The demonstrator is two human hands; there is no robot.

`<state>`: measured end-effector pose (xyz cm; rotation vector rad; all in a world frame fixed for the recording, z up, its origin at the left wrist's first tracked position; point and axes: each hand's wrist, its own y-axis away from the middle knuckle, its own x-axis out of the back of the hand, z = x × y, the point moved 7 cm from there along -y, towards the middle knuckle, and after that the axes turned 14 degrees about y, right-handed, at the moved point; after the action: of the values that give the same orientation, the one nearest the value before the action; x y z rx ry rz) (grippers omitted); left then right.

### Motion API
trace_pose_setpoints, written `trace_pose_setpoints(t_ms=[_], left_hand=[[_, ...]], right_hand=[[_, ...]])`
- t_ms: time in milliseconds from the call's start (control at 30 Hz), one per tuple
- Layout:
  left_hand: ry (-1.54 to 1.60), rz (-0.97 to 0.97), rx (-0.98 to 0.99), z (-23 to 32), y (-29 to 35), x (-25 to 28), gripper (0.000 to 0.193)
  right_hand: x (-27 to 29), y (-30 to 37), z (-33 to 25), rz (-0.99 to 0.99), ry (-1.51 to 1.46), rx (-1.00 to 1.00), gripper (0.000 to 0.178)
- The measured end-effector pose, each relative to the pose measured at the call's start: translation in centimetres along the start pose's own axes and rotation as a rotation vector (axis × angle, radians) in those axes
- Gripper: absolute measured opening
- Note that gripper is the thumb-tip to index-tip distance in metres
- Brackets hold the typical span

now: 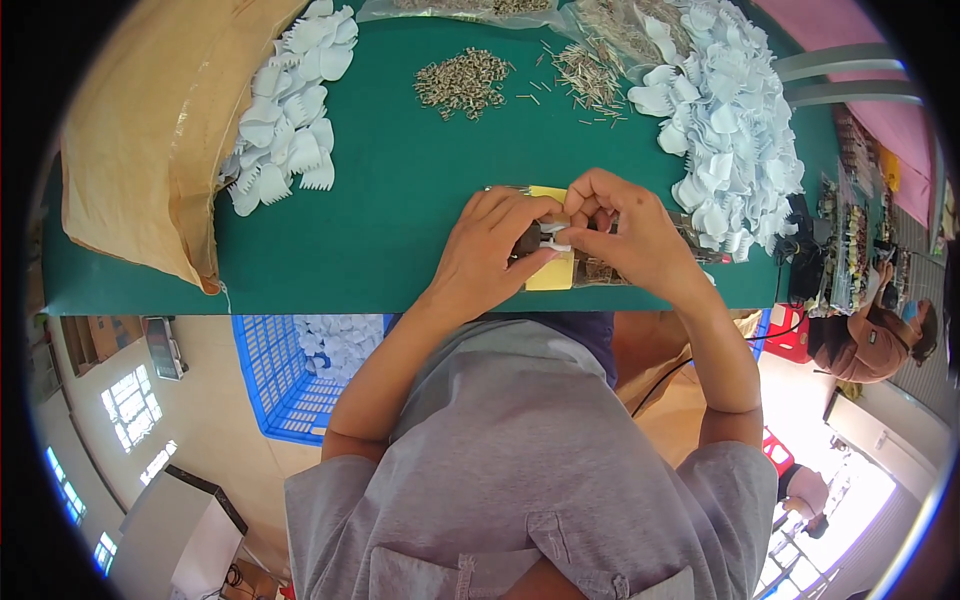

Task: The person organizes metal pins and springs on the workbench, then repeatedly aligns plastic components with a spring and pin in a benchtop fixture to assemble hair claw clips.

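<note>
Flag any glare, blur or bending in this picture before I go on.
Head view: lower right burns out to white; windows at left also glare; the room leans and bends toward the black rim. Head view, centre: left hand and right hand look evenly lit and fairly sharp, but the white piece between them is partly hidden.

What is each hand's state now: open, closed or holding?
Left hand: curled at a small white piece; grip hidden.
Right hand: curled at the same piece; grip cannot be told.
</note>
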<state>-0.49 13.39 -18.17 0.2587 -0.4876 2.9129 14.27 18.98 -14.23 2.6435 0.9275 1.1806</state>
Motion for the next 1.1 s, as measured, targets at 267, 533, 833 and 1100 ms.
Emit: trace_pose_setpoints(t_ms=[267, 533, 833, 1100], left_hand=[[-0.044, 0.023, -0.097, 0.0, 0.0, 0.0, 0.025], [0.174, 0.059, -0.005, 0.0, -0.1, -0.5, 0.023], [0.167, 0.082, 0.020, -0.1, -0.3, -0.8, 0.022], [0.121, 0.069, -0.043, 0.0, -0.2, -0.6, 0.022]], right_hand=[[4.7, 5.9, 1.2, 0.602, 0.166, 0.123, 0.027], [9.0, 11.6, 11.1, 0.614, 0.815, 0.143, 0.013], [13.5, 12.0, 9.8, 0.946, -0.537, 0.278, 0.050], [12.9, 11.3, 12.3, 0.740, -0.680, 0.219, 0.046]])
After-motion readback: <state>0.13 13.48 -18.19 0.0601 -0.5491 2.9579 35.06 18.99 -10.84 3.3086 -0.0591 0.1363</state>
